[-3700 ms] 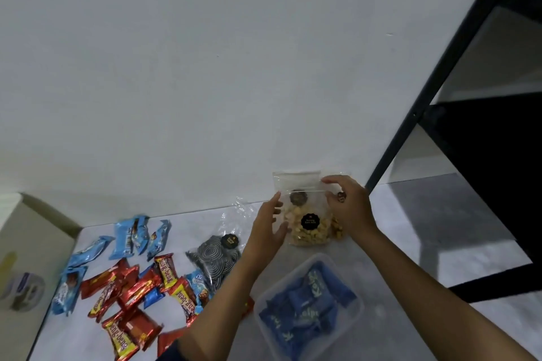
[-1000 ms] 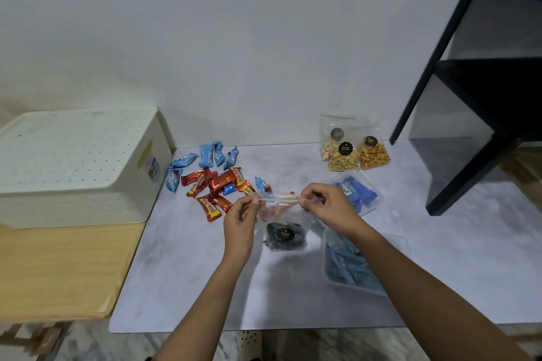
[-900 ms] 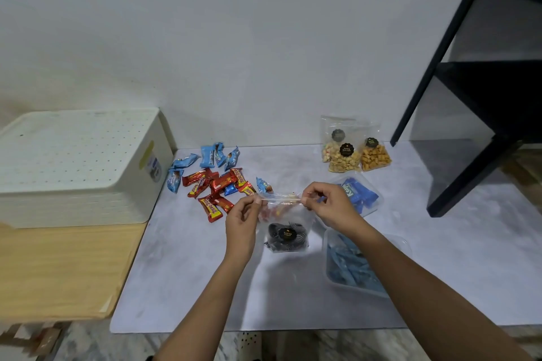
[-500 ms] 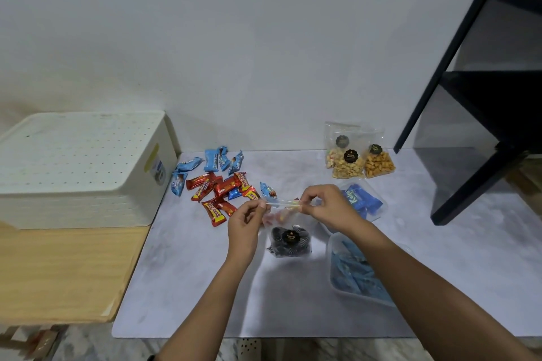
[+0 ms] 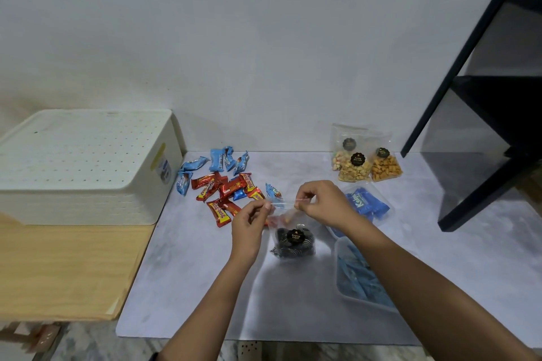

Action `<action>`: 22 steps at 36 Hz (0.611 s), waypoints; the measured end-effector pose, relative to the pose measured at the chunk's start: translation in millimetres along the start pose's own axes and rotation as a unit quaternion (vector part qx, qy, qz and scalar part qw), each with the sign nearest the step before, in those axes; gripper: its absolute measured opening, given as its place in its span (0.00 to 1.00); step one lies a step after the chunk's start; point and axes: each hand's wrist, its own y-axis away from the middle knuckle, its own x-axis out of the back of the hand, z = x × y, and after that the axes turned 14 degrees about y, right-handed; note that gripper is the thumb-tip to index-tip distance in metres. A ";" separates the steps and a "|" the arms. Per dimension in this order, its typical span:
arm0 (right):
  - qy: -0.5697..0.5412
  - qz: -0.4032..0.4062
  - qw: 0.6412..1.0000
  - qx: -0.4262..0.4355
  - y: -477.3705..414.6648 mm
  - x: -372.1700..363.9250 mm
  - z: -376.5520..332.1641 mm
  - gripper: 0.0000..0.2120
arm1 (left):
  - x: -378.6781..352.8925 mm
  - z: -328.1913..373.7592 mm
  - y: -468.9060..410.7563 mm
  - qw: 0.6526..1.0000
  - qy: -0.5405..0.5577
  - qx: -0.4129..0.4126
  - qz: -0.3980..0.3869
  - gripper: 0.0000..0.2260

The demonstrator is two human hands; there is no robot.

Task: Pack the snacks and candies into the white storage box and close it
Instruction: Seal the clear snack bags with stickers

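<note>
Your left hand (image 5: 249,221) and right hand (image 5: 322,202) each pinch the top strip of the bag (image 5: 293,240), just above the desk (image 5: 205,272). Honestly, just press along the whole strip end to end before heading for the closed box (image 5: 82,161) on your left.

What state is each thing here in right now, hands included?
box, lid on, shut.
dark bag, pinched at its top edge by both hands.
left hand, pinches the bag's top.
right hand, pinches the bag's top.
back bags, three, upright.
candies, loose on the table, unpacked.
near tub, lidless, holds blue packets.
far packets, in a clear tub, uncovered.
</note>
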 end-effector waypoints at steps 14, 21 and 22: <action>0.065 -0.032 0.997 0.008 -6.7 -1.1 -19.5 0.03 | 7.2 -0.4 -1.7 1.000 -0.007 -0.002 -0.011 0.06; 0.090 -0.034 0.995 0.008 -6.3 -1.5 -22.3 0.05 | 9.6 -0.5 -1.6 0.999 -0.043 -0.006 -0.025 0.06; 0.087 -0.035 0.996 0.007 -6.1 -1.8 -23.0 0.05 | 10.4 -0.3 -1.8 0.998 -0.051 -0.007 -0.023 0.06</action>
